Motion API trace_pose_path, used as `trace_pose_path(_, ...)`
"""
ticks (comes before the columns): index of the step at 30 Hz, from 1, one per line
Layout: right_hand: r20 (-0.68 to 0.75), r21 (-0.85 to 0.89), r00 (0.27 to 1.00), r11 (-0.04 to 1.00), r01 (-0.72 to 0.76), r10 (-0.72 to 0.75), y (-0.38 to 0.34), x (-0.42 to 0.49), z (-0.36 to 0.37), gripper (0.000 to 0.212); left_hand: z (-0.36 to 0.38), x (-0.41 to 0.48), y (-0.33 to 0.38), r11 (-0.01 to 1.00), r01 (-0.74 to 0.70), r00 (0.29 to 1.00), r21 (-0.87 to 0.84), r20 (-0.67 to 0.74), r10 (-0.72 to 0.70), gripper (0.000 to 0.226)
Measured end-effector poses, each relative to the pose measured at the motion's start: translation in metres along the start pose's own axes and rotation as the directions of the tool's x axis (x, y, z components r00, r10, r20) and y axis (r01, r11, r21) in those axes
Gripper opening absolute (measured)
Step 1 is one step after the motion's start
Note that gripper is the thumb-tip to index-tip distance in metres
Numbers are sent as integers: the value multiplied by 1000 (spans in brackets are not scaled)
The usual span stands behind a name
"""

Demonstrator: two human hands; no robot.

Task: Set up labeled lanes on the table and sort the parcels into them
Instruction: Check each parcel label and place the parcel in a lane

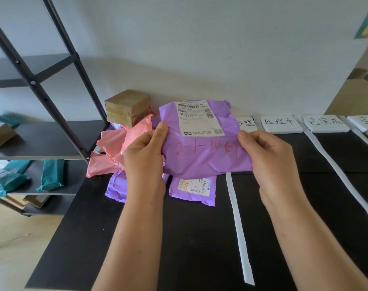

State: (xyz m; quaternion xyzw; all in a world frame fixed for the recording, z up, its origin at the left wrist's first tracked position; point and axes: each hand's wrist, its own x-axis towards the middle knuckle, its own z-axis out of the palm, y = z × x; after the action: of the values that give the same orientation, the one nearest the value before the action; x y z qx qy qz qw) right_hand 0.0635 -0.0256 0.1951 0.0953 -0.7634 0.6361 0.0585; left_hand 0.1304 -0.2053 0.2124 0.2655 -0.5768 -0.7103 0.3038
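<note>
A purple parcel [202, 148] with a white shipping label and red handwriting is held up above the black table [178, 238]. My left hand [145, 158] grips its left edge and my right hand [269, 160] grips its right edge, thumbs on top. Below it lies a pile with pink parcels [111, 152], more purple parcels [192, 191] and a brown box [127, 107]. White strips [237, 223] divide the table into lanes. White label cards with handwritten characters [280, 123] stand along the wall; the leftmost card [246, 123] is partly hidden by the parcel.
A black metal shelf rack [38, 141] stands to the left, holding teal parcels [51, 175] and a brown box [0, 136]. A second white strip [334, 166] runs diagonally on the right. The wall is close behind the table.
</note>
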Motion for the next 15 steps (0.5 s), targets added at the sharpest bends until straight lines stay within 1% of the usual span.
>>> trace_pose_path(5,42,-23,999,1000,-19,20,1,9,-8,17,-5,3,0,986,-68,992,153,113,51,19)
trace_pose_path(8,4,-34,1000,999,22,-21,-1,11,-9,14,-4,1,0,967,-132,977,219,192,90,15)
trace_pose_path(10,-28,-74,998,996,57,-60,-2,11,-9,19,-2,-2,0,966,-149,967,211,235,98,10)
trace_pose_path(12,-41,-85,997,995,56,-60,-3,10,-10,22,-1,-2,2,970,-138,963,199,255,84,8)
trace_pose_path(15,-36,-74,998,996,52,-54,-4,8,-10,21,1,-1,3,976,-116,975,186,208,77,13)
